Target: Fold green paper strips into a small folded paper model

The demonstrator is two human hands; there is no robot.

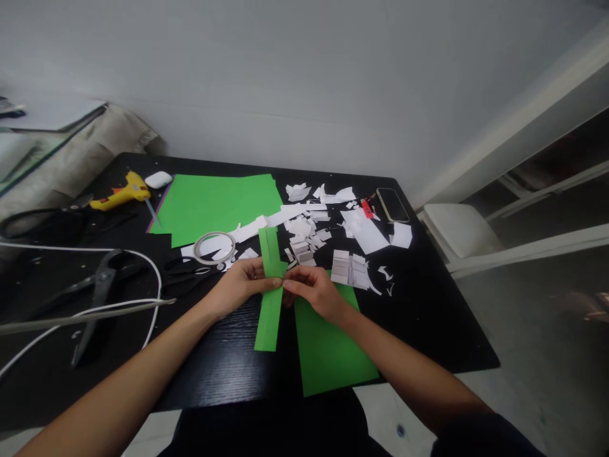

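A long green paper strip (269,317) lies lengthwise over the black table (223,362). My left hand (240,285) pinches the strip from the left near its middle. My right hand (314,291) pinches it from the right, fingertips meeting the left hand's at the strip. A green paper sheet (328,346) lies under my right wrist. A larger green sheet (216,203) rests farther back.
A tape roll (214,247) and black scissors (190,270) lie left of my hands. Several white paper scraps (328,231) are scattered behind. A yellow glue gun (118,193), a phone (392,204), large shears (98,289) and a white cable (143,304) are also here.
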